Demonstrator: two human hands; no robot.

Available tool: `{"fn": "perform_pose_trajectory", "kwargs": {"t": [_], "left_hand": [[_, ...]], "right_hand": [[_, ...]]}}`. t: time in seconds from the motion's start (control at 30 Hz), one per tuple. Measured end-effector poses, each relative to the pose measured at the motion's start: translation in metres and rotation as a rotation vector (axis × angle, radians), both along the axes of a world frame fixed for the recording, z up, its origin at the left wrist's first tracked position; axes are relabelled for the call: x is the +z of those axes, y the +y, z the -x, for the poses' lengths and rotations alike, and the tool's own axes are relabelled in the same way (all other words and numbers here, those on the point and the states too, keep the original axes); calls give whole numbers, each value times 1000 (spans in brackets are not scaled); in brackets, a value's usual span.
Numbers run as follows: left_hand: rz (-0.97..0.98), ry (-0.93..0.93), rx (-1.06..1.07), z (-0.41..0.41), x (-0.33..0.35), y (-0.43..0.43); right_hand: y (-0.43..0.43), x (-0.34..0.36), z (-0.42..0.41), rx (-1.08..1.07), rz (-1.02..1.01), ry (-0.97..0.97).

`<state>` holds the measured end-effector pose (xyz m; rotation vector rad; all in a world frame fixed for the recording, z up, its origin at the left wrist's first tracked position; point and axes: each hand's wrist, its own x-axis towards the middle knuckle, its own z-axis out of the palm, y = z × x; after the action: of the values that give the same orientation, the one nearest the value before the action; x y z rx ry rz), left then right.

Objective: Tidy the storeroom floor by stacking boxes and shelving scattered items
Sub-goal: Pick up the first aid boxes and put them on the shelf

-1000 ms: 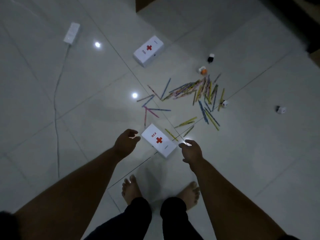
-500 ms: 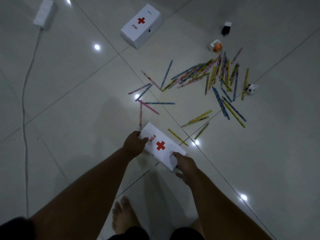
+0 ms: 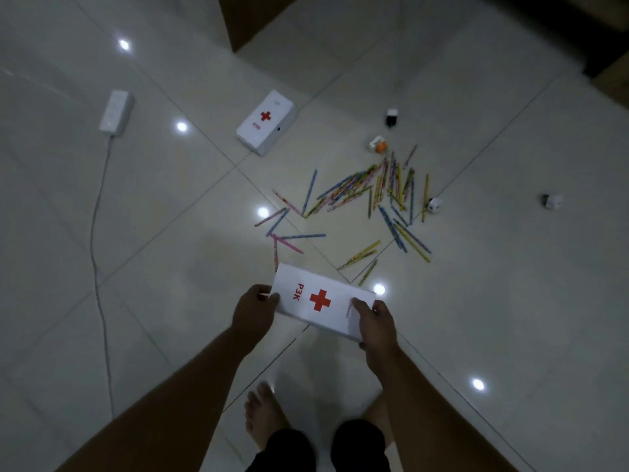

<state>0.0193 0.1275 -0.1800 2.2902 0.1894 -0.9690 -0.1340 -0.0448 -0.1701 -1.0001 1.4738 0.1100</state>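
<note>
A white box with a red cross and "P3K" [image 3: 320,301] is lifted off the tiled floor between both hands. My left hand [image 3: 253,310] grips its left end, thumb on top. My right hand [image 3: 376,321] grips its right end. A second, identical white first-aid box [image 3: 266,121] lies on the floor farther ahead. Several coloured pencils [image 3: 367,195] are scattered across the tiles just beyond the held box.
A white power strip [image 3: 116,112] with a cable [image 3: 97,253] lies far left. Small items dot the floor at right: a black-and-white one [image 3: 392,116], an orange one [image 3: 378,144], white ones [image 3: 434,205] [image 3: 552,201]. A dark wooden cabinet [image 3: 253,15] stands at the top. My bare feet [image 3: 263,415] are below.
Both hands went from hovering beside the near box to gripping its ends, and it has risen off the floor. The camera has tilted up again.
</note>
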Motion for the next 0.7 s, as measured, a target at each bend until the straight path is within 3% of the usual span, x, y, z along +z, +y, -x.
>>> {"fn": "perform_pose_trajectory", "kwargs": {"t": [0.23,0.43,0.7], "left_hand": [[300,82,126,11,236,-20],[480,332,92,2,395,-29],[594,308,13,-17,515,-94]], "right_hand": [[-31,210,5,-95,122,-112],[-56,382,7,-63,241,-182],[-127,513,-2,-60,364,-217]]}}
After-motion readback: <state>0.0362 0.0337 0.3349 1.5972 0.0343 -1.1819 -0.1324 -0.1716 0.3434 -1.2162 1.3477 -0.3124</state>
